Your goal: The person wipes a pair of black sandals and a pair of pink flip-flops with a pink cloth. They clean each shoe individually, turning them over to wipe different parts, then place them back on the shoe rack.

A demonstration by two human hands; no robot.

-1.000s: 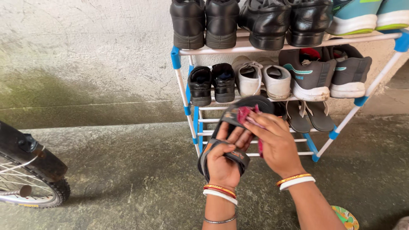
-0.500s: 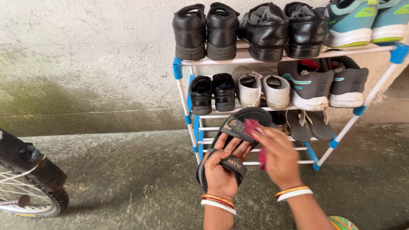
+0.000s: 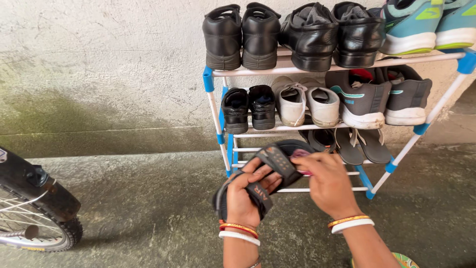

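Note:
My left hand [image 3: 244, 194] grips a dark grey strapped sandal [image 3: 271, 164] by its heel strap, holding it in front of a white and blue shoe rack [image 3: 218, 119]. My right hand [image 3: 328, 182] presses a small pink-red cloth [image 3: 300, 155] against the sandal's front part; most of the cloth is hidden under my fingers. Both wrists wear bangles.
The shoe rack holds black shoes [image 3: 243, 35] on top, small black shoes, white sneakers [image 3: 307, 103] and grey sneakers [image 3: 379, 97] in the middle, and dark sandals [image 3: 354, 144] lower down. A bicycle wheel [image 3: 34, 213] stands at the left. The floor is rough concrete against a stained wall.
The sandal has tilted and dropped lower and to the left. My right hand with the cloth has slid down onto its front part.

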